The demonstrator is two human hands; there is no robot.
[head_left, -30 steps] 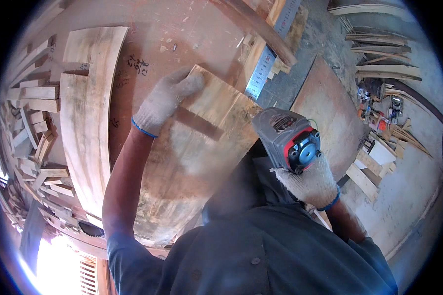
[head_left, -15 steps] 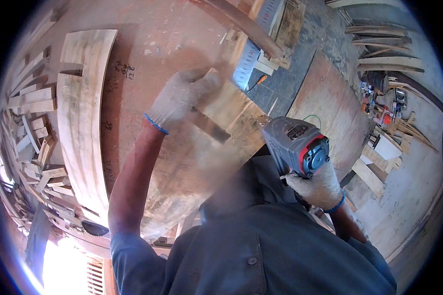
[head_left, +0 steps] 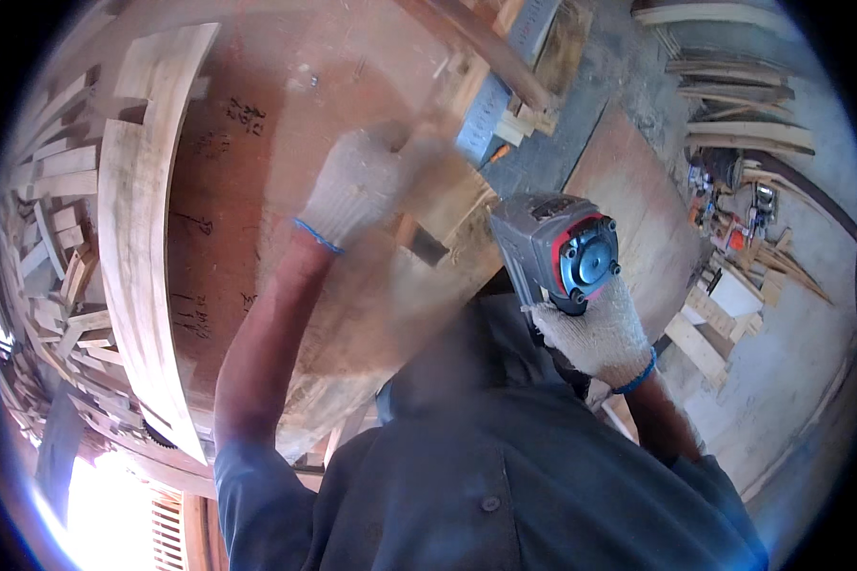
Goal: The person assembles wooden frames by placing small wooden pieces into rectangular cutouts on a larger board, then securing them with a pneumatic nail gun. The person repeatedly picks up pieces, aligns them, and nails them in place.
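Note:
My right hand (head_left: 600, 341), in a whitish knit glove with a blue cuff, is wrapped round the handle of a grey nail gun (head_left: 528, 252) with a red seam and a dark round cap. The gun's nose is hidden behind its body, close to the right edge of a light wooden board (head_left: 462, 205). My left hand (head_left: 352, 181), gloved the same way, is closed at the board's far left part. Its fingertips are blurred, and what seems to be a piece of wood shows beside them. A short dark-ended block (head_left: 425, 245) lies just below that hand.
A long pale plank (head_left: 148, 209) lies along the left of the reddish worktop (head_left: 224, 276), which bears pencil marks. Timber offcuts (head_left: 67, 181) are heaped farther left. A screwdriver (head_left: 500, 152) lies beyond the board. Tools (head_left: 733, 214) and scraps lie on the right-hand floor.
The view has shifted slightly. The nail gun and my right hand now sit a little higher and farther left in the picture. My left hand stays closed at the board's far part.

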